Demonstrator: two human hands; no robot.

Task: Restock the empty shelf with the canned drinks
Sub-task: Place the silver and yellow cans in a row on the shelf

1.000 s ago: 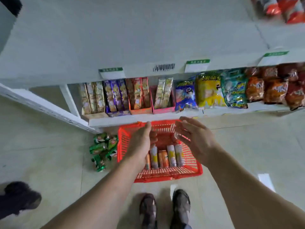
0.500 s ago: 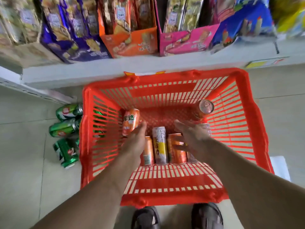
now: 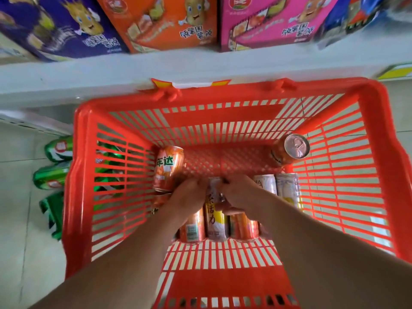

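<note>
A red plastic basket (image 3: 84,175) stands on the floor below me with several drink cans lying in its bottom. Both my hands are down inside it. My left hand (image 3: 187,197) curls over an orange can (image 3: 192,226) in the row. My right hand (image 3: 239,194) closes on another orange can (image 3: 244,227). Between them lies a white and yellow can (image 3: 215,216). A loose orange can (image 3: 168,168) lies at the left, another orange can (image 3: 289,150) leans in the far right corner, and pale cans (image 3: 287,190) lie at the right.
Green cans (image 3: 53,168) lie on the tiled floor left of the basket. A white shelf edge (image 3: 111,72) runs just beyond the basket, carrying purple (image 3: 55,30), orange (image 3: 160,23) and pink (image 3: 267,23) snack boxes.
My view dropped from the shelves down close to the basket. Both hands went from above the rim to the bottom and closed onto cans in the row.
</note>
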